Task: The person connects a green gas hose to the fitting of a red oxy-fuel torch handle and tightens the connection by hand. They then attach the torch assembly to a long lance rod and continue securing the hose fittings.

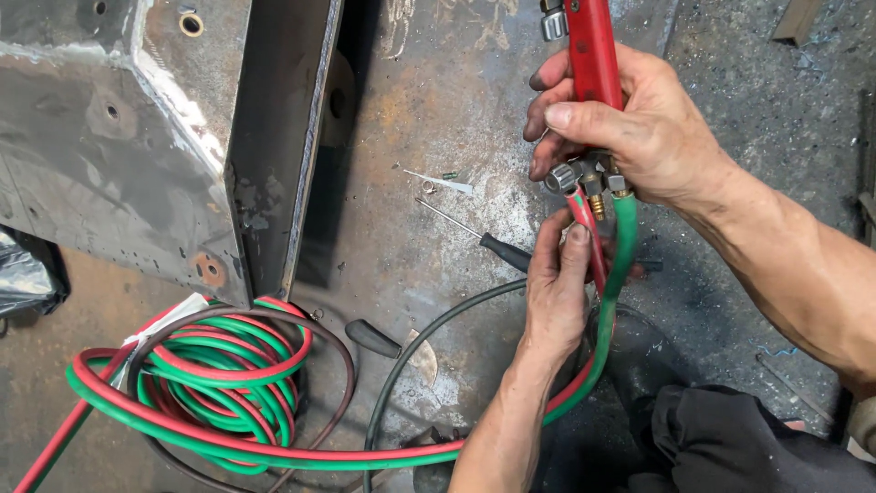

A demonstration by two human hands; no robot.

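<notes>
Left hand [555,297] fingers pinch the red hose [591,239]; right hand [630,123] grips the red torch handle [593,50]; possibly brass fittings.

stained, scratched concrete floor [438,110]; rusty welded steel structure [137,137] at left; daylight.

The right hand [639,128] grips a red torch handle [593,55] at one o'clock, its valve knobs [564,176] just below the thumb. The left hand [557,292] pinches the red hose [589,233] beside the green hose [620,246]. At eight o'clock the twin hose coil [228,365] lies on the steel floor [438,119], a screwdriver [484,239] near centre.
</notes>
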